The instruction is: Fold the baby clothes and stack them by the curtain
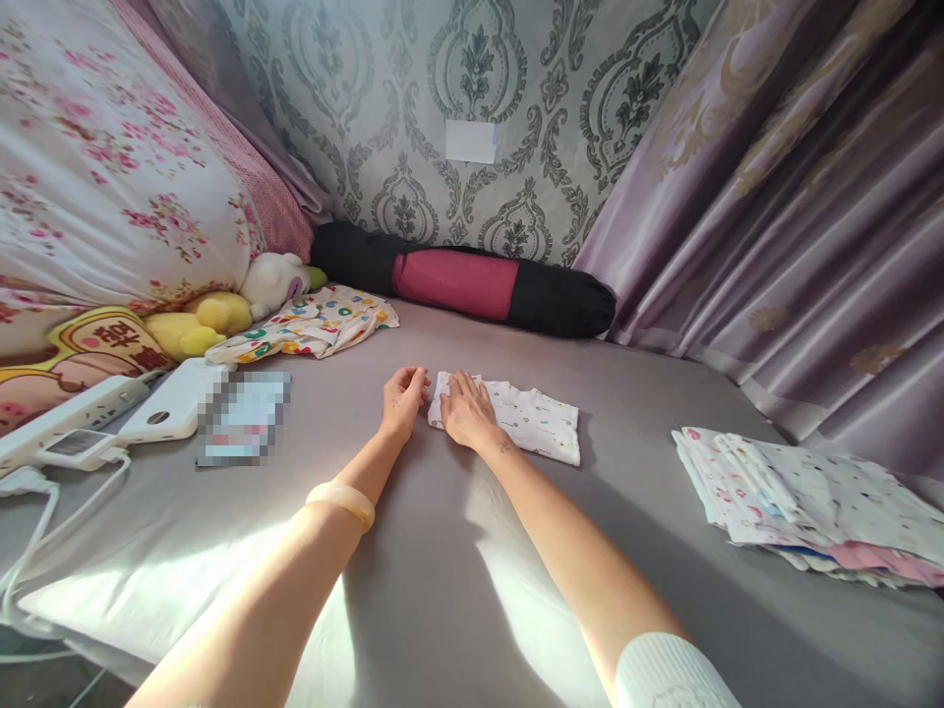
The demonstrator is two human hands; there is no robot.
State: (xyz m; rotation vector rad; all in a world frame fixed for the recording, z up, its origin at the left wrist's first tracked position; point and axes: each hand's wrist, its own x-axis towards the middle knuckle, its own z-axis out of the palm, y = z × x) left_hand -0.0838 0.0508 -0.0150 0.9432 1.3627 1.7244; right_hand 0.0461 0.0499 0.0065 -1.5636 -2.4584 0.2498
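White printed cloth [537, 421] is lying on the grey sheet [428, 590], looking light, soft and best pinched at its corners, right hand [467, 411] resting flat on it, left hand [402, 403] loosely curled, unclenched, just beside it

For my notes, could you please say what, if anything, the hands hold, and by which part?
No grip shows: the right hand rests flat on the white cloth near its left end; the left hand curls beside it.

The place looked like a bedroom in a home, with plush toys [225, 313] lying beside floral fabric [133, 157] on a grey sheet [634, 403], patterned wallpaper [478, 59] behind and long purple curtains [752, 187] alongside.
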